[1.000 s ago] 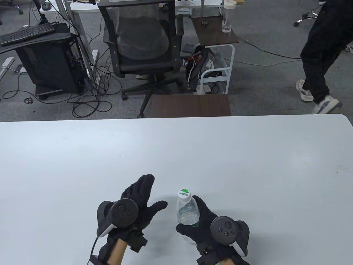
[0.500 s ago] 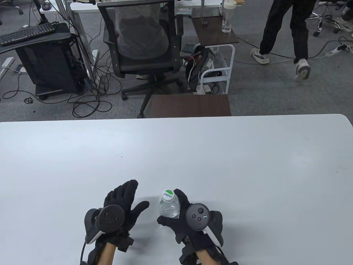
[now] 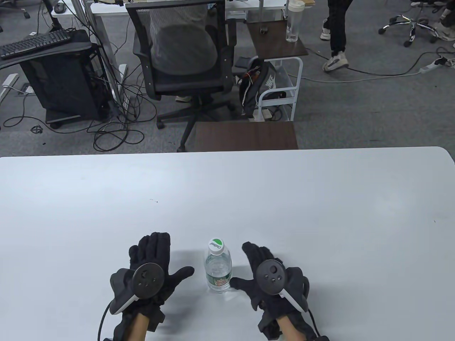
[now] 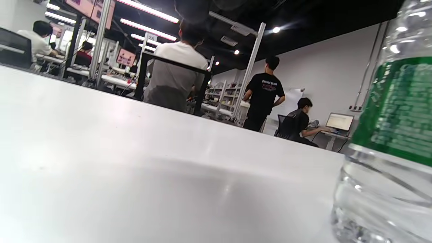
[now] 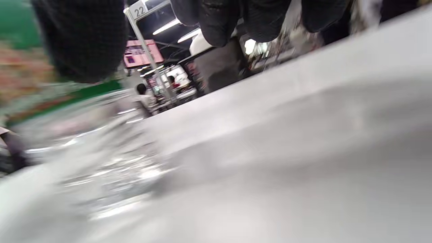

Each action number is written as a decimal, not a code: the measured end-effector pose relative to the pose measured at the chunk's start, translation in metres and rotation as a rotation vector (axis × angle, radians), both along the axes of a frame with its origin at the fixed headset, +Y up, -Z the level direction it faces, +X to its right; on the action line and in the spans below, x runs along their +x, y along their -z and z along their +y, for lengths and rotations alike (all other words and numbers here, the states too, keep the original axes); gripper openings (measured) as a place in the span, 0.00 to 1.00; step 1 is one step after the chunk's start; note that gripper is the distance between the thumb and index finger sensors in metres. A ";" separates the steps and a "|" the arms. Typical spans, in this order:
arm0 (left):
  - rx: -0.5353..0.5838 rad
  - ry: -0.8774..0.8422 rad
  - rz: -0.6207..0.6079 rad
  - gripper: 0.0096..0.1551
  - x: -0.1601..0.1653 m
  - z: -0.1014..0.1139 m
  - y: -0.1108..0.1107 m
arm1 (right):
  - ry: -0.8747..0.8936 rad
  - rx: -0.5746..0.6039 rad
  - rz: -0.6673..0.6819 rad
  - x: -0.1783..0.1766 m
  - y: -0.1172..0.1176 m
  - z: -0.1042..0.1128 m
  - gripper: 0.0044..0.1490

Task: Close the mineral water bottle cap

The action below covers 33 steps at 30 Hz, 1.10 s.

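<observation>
Half a second ago the right hand [image 3: 265, 275] was wrapped round the bottle [image 3: 218, 270], which leaned in its grip; now that hand has let go and drawn off to the right, and the bottle stands upright on its own on the white table [image 3: 284, 199]. The left hand [image 3: 153, 263] has barely shifted and lies just left of the bottle, palm down, fingers [image 3: 153, 244] stretched forward and thumb angled toward the bottle without touching it. The right hand also rests flat with fingers spread; its thumb tip lies just beside the bottle's base, and whether it touches cannot be told from the table view. Each hand carries a round dark tracker [image 3: 147, 279] on its back. The bottle sits near the front edge of the table, between the two hands, with its white and green cap [image 3: 216, 245] seated on the neck. In the left wrist view the clear ribbed bottle with its green label [image 4: 395, 111] fills the right edge, close to the camera. The right wrist view is blurred; dark gloved fingertips [image 5: 222, 20] hang from the top edge and the bottle is a smeared shape at left. Beyond the table stand a black office chair [image 3: 181, 53] and a small brown side table [image 3: 245, 135].
</observation>
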State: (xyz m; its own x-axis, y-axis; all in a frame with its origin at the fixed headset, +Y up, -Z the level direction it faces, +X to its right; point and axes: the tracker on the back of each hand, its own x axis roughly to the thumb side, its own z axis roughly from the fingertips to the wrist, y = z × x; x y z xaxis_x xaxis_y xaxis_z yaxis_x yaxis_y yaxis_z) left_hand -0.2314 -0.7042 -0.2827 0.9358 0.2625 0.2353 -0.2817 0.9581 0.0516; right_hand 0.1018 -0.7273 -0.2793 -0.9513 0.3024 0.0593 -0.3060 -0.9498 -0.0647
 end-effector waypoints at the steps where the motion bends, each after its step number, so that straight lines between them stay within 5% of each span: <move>1: -0.024 0.017 0.000 0.67 -0.002 -0.002 0.000 | -0.077 0.016 -0.027 0.006 0.000 0.001 0.58; 5: -0.137 0.127 0.019 0.70 -0.006 -0.017 0.005 | -0.358 0.041 -0.089 0.036 -0.003 -0.009 0.65; 14: -0.056 0.052 -0.009 0.68 -0.014 -0.018 0.005 | -0.339 -0.135 -0.129 0.068 0.002 -0.033 0.64; 33: -0.162 0.122 0.006 0.67 -0.007 -0.024 0.007 | -0.415 -0.134 -0.093 0.047 -0.005 -0.020 0.63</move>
State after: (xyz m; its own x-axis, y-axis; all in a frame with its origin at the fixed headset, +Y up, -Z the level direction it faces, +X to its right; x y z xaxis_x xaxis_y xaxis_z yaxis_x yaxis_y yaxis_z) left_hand -0.2388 -0.7283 -0.2901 0.9642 0.1812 0.1936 -0.1634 0.9810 -0.1043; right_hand 0.1490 -0.7469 -0.2747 -0.9932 -0.1069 -0.0463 0.1042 -0.9928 0.0584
